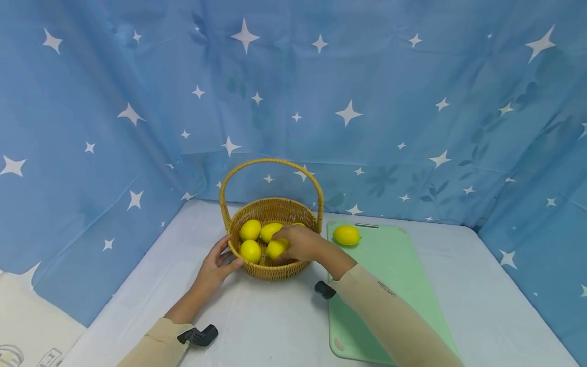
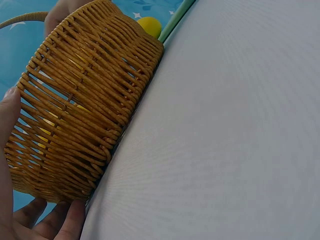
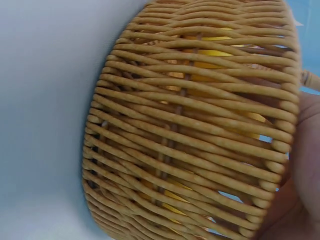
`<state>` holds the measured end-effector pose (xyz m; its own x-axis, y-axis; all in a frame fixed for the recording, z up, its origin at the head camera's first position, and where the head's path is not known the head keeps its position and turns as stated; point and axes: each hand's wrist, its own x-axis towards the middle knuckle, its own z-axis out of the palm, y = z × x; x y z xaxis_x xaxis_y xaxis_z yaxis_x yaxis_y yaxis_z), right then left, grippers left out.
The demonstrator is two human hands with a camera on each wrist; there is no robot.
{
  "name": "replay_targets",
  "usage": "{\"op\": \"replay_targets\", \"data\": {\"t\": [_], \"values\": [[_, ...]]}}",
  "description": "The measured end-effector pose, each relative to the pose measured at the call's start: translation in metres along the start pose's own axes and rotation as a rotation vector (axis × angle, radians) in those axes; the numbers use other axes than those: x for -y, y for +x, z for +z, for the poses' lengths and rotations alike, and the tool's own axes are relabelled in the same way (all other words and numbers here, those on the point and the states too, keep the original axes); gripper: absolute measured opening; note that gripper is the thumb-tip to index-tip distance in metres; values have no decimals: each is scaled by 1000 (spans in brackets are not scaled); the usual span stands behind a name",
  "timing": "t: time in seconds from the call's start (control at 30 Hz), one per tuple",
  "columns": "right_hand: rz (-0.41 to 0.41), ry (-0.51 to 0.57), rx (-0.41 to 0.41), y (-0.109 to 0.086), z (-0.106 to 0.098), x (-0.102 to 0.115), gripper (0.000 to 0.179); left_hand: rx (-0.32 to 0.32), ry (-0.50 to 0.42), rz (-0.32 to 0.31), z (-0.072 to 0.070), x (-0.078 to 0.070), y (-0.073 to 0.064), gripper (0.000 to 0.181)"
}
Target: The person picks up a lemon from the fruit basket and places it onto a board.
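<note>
A round wicker basket (image 1: 270, 272) with a tall hoop handle stands on the white table and contains several yellow lemons (image 1: 250, 230). My left hand (image 1: 218, 264) holds the basket's left side. In the left wrist view its thumb (image 2: 9, 112) lies at the rim, and the fingers curve against the woven wall. My right hand (image 1: 300, 243) reaches in over the right rim and grips a lemon (image 1: 276, 248) in the basket. The right wrist view shows mostly woven wall (image 3: 185, 120), hiding the right fingertips. Another lemon (image 1: 346, 235) lies outside, right of the basket.
A light green cutting board (image 1: 390, 306) lies to the right, under the right forearm, with the loose lemon at its far end. Behind the table hangs a blue curtain (image 1: 284, 102) with white stars. The basket's handle (image 1: 270, 160) arches above its bowl.
</note>
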<state>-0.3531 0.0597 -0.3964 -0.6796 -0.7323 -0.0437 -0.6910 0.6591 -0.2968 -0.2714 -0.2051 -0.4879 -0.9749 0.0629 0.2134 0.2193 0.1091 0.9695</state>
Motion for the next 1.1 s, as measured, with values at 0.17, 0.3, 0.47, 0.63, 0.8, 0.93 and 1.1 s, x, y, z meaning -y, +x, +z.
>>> {"op": "replay_targets", "data": {"t": [0.17,0.3,0.47,0.63,0.8,0.93,1.1], "values": [[-23,-11,-74,-10,-5,0,57,0,-2,-4,1,-1,-2,74],[-28,-10,-112,-19,-11,1,55,-1,-5,-1,1,0,-3,74],[-30,22,-132,-32,-18,5,54,-1,-4,-1,1,1,-4,76],[-47,37,-152,-46,-26,7,53,0,-14,-6,-1,3,-3,75],[-44,59,-165,-62,-32,4,53,2,-5,-7,-1,1,-2,75],[-61,90,-195,-77,-33,-4,51,0,-1,-13,-1,-3,-3,75],[-78,141,-243,-98,-34,-18,49,11,-11,-10,-1,-4,-2,76]]}}
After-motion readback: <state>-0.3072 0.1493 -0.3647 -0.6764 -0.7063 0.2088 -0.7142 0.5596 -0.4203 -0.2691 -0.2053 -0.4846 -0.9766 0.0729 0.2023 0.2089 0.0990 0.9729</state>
